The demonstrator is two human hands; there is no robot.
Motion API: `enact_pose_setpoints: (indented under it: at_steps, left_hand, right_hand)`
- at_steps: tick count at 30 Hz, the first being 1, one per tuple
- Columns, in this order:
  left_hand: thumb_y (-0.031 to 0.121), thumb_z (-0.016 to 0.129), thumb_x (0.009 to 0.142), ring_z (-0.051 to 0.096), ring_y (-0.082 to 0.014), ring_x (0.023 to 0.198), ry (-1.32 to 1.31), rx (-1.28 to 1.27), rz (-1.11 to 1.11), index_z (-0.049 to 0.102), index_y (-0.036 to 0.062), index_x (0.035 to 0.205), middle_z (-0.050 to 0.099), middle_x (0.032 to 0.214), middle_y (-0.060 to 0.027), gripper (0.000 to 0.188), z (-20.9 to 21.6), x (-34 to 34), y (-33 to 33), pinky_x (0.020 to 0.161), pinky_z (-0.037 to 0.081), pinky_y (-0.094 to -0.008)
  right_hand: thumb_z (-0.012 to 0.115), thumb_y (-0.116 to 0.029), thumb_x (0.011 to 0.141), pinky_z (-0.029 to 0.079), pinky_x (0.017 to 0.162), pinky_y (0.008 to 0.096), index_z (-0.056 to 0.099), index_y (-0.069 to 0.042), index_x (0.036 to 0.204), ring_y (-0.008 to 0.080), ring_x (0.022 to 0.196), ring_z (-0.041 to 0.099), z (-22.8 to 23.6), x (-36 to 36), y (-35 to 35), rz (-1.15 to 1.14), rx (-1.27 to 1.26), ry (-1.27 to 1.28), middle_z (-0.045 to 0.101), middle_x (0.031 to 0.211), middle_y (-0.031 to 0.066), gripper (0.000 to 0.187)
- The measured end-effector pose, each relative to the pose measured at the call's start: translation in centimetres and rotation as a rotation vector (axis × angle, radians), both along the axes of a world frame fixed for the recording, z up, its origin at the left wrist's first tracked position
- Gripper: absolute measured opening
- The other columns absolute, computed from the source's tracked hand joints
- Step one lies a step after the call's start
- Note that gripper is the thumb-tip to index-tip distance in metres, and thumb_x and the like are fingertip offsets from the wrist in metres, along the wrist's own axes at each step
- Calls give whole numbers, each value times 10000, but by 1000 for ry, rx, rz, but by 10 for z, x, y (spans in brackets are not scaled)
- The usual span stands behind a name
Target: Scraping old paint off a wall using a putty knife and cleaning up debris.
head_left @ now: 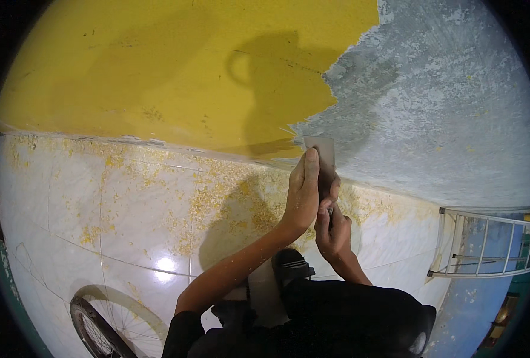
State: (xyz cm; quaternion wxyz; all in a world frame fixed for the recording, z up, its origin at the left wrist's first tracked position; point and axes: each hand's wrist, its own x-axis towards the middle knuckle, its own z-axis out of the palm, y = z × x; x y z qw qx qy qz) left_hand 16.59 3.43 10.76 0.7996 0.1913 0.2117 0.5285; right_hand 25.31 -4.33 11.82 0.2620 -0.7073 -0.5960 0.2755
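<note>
- We stretch our left hand (300,196) forward, gripping the flat scraper (326,161) along its blade.
- Our right hand (335,234), just below, closes around its lower end.

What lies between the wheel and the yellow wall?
Pale floor tiles, strewn with yellow flakes, lie between them in the head view.

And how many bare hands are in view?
2: the left hand against the scraper, the right hand just below, at its lower end. None seems hidden.
</note>
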Motion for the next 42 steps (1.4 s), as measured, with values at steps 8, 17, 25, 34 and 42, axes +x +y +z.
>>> enact_pose_setpoints:
  at_steps: [8, 17, 25, 34, 42]
  left_hand:
    - [451, 264, 978, 352, -72, 376, -12, -14, 38, 376, 81, 830, 468, 537, -46, 414, 11, -13, 5, 355, 294, -197]
    - [452, 250, 979, 354, -73, 378, -52, -43, 99, 385, 74, 788, 470, 535, -44, 444, 17, -12, 6, 360, 311, -199]
    - [555, 279, 937, 344, -83, 379, -27, 9, 87, 435, 66, 852, 437, 543, -29, 520, 13, -6, 6, 379, 317, -226]
    - [486, 297, 962, 410, -85, 402, -60, -51, 79, 397, 70, 798, 496, 577, -51, 458, 1, -20, 4, 369, 333, -208]
    - [236, 524, 929, 534, -87, 595, 183, 108, 58, 529, 24, 910, 588, 764, -62, 213, 4, -27, -11, 518, 411, -217]
  right_hand:
    - [481, -125, 892, 468, 538, 412, 522, 30, 1022, 411, 611, 599, 7, -10, 11, 56, -25, -41, 591, 654, 224, 207]
    - [450, -105, 895, 415, 491, 360, 517, 39, 875, 324, 535, 585, 12, -11, 14, 71, 69, -76, 545, 587, 184, 160]
    - [464, -125, 899, 475, 567, 415, 541, 58, 980, 417, 677, 607, 27, -5, 19, 105, -32, -140, 594, 673, 244, 214]
    - [483, -218, 918, 438, 547, 419, 544, 61, 957, 413, 649, 600, 16, -16, 16, 73, -181, 0, 575, 665, 269, 289]
    - [447, -212, 945, 306, 450, 239, 463, -67, 703, 85, 495, 405, -13, -27, -4, -127, -377, 871, 439, 578, -9, 284]
